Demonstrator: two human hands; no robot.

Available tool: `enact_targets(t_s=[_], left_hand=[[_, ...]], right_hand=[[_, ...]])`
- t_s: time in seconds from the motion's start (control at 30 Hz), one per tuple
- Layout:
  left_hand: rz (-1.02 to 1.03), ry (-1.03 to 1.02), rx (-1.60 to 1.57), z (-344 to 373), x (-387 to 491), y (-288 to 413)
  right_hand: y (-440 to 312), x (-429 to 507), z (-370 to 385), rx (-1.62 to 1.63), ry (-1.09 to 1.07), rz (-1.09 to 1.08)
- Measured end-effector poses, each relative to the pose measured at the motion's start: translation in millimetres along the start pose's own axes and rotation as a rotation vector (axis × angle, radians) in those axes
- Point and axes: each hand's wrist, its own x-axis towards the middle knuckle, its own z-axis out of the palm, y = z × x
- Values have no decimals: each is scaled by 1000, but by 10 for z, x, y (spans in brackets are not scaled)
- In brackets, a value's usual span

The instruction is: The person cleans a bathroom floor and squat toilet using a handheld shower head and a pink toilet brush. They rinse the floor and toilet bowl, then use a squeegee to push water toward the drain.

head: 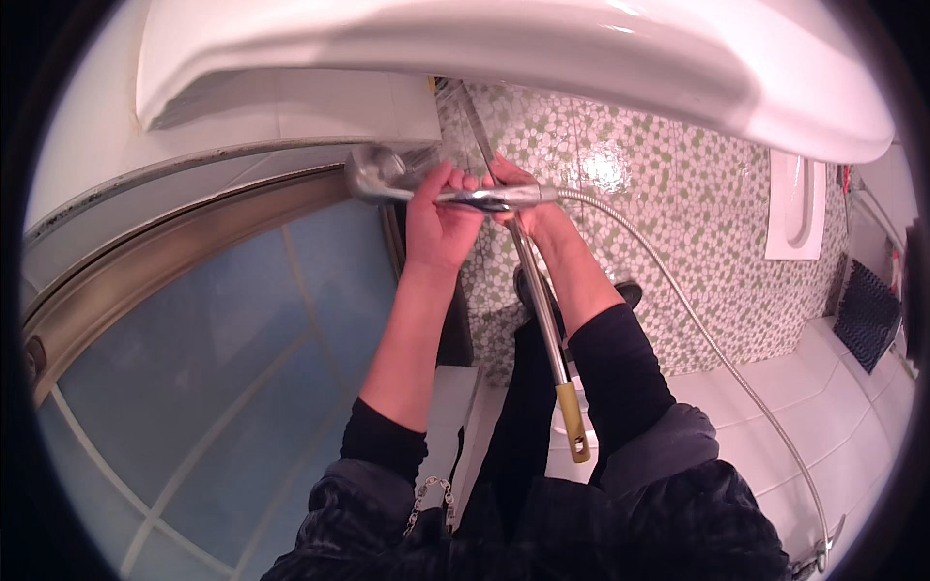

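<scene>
My left hand (443, 225) grips the handle of a chrome hand shower (501, 197), its head turned toward the left. Fine streaks of water leave the shower head (376, 171). My right hand (529, 207) is closed around a metal pole (536, 290), just behind the shower handle. The two hands are side by side. The pole slants from under the washbasin down to a yellow grip end (572, 421) near my body; its far end is hidden. A flexible metal hose (676, 283) curves from the handle down to the right.
A white washbasin (508, 43) overhangs the top. Wet pebble-patterned floor (654, 218) lies below, with a white squat toilet (798, 210) at right. A blue glazed door (211, 348) is on the left. A dark textured mat (866, 316) and a hose fitting (825, 548) are at right.
</scene>
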Motion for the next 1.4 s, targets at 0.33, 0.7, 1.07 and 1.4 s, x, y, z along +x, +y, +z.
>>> enact_targets(t_s=[0.33, 0.7, 1.07, 1.4], left_hand=[[-164, 112, 24, -48, 48, -665], [-220, 106, -64, 314, -371, -1831], [-235, 178, 77, 346, -437, -2597], [-184, 125, 285, 582, -711, -3053]], right_hand=[[504, -2407, -1580, 50, 206, 27], [520, -2882, -1213, -107, 266, 183], [371, -2697, -1933, 19, 159, 89], [1014, -2949, -1976, -14, 126, 341]])
